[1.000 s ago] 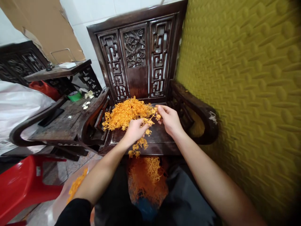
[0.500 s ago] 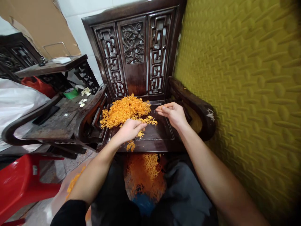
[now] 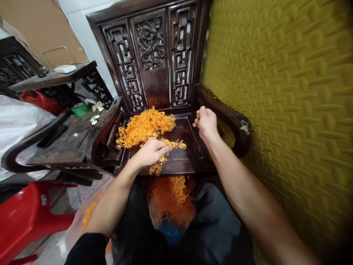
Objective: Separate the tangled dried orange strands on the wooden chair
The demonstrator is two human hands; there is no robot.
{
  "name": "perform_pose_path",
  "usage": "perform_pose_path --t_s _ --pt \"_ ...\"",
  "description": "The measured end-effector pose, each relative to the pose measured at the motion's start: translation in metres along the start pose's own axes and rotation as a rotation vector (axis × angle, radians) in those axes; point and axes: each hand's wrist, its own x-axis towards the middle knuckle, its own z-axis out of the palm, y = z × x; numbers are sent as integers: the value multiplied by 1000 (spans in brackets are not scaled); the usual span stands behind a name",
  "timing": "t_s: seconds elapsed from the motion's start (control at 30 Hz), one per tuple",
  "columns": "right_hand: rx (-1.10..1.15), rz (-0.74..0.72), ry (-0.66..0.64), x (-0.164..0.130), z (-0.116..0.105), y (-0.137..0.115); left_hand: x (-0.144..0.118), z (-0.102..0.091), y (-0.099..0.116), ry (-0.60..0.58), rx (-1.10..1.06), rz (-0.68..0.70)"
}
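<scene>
A strip of orange curly pieces (image 3: 179, 144) is pinched between the thumb and fingers of my left hand (image 3: 154, 151), above the seat of a dark wooden chair (image 3: 190, 138). More orange pieces (image 3: 156, 168) hang below that hand by the seat's front edge. Behind it lies a heap of orange curly pieces (image 3: 149, 123). My right hand (image 3: 206, 121) is raised near the chair's right armrest, its fingers curled closed. I cannot make out what, if anything, it holds.
Between my knees is a container of orange pieces (image 3: 180, 189). On the left stand a second wooden chair (image 3: 63, 147), with a green roll (image 3: 81, 109) and whitish pieces (image 3: 95, 118) on it, and a red plastic stool (image 3: 22, 221). A yellow textured wall (image 3: 275, 92) rises at the right.
My right hand has moved up and its fingers have curled in. My left hand still pinches the orange strip, almost in place. The view has shifted slightly.
</scene>
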Motion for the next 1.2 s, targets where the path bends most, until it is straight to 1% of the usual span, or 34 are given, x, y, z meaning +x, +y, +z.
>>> perform_pose_path --t_s 0.03,0.07,0.1,0.13,0.2,0.27,0.33,0.37,0.4,0.43,0.47,0.5,0.57,0.63,0.7,0.73,0.77,0.8,0.87,0.9,0.93,1.03,1.1,1.17,1.2 --pt "51 21 -10 -1 -2 -2 0 0 -1 26 18 -12" --pt "70 19 -54 -6 -4 -6 0 -1 -2 51 47 -23" --pt "53 -9 -120 -14 -3 -12 1 0 -4 74 80 -34" --pt "-11 -72 -208 -23 -2 -19 2 0 -6 95 115 -45" --pt "-237 -257 -335 -43 5 -33 4 2 -12 126 172 -56" --pt "-519 -425 -457 -60 15 -43 5 4 -16 135 201 -57" --pt "-745 -511 -589 -69 24 -45 5 5 -18 136 220 -48" --pt "-805 -527 -637 -71 28 -44 5 5 -18 130 221 -46" --pt "-819 -533 -651 -72 31 -41 4 4 -16 123 204 -48" --pt "-788 -538 -625 -72 35 -38 4 3 -14 113 166 -54" --pt "-720 -544 -561 -70 38 -35 4 2 -12 103 110 -60" --pt "-627 -551 -465 -67 40 -33 5 1 -9 99 47 -64" --pt "-411 -543 -226 -55 41 -30 5 -1 -5 115 -47 -66" --pt "-162 -484 40 -36 36 -30 5 -3 -5 130 -74 -75" --pt "110 -353 298 -17 27 -30 4 -3 -9 151 -100 -111" --pt "239 -272 402 -10 22 -28 3 -3 -12 184 -121 -128" --pt "304 -174 382 -5 17 -26 3 -2 -14 240 -144 -137" --pt "314 -60 295 -5 15 -23 4 0 -17 307 -160 -137" --pt "293 171 41 -12 15 -18 6 3 -20 427 -150 -119" --pt "277 245 -60 -18 18 -17 7 4 -21 464 -125 -107" --pt "273 287 -129 -25 22 -17 8 6 -22 490 -92 -102" --pt "333 326 -212 -42 35 -27 11 8 -22 542 1 -104" --pt "387 402 -256 -49 43 -35 12 9 -22 562 36 -105" --pt "366 473 -262 -54 49 -39 13 11 -21 572 61 -100" --pt "319 479 -259 -55 52 -38 13 11 -20 575 75 -95"
